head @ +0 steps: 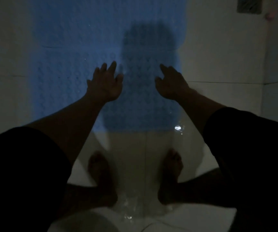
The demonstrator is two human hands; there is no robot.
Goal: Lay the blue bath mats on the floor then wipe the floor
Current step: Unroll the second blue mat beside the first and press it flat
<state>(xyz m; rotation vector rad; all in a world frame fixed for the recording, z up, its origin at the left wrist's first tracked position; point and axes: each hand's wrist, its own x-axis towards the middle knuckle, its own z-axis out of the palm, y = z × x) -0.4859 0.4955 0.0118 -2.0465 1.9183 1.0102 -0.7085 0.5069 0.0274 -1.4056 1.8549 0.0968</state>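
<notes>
The bumpy blue rubber bath mat (78, 77) lies flat on the pale tiled floor (218, 64). The left hand (105, 84) and right hand (171, 86) are spread above it, empty. Pressing evenly outward should seat it without ripples.

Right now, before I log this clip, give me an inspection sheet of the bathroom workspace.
Surface: pale tiled floor, wet glints near the feet.
Job's things: blue bath mat lies flat on the floor; no wiping cloth seen.
Clutter: nothing seen.
Grippers: left hand and right hand over the mat, fingers spread, holding nothing; contact unclear in the dim light.
Cables: nothing seen.
Surroundings: floor drain grate at upper right; the person's bare feet on the tiles; dark scene.
</notes>
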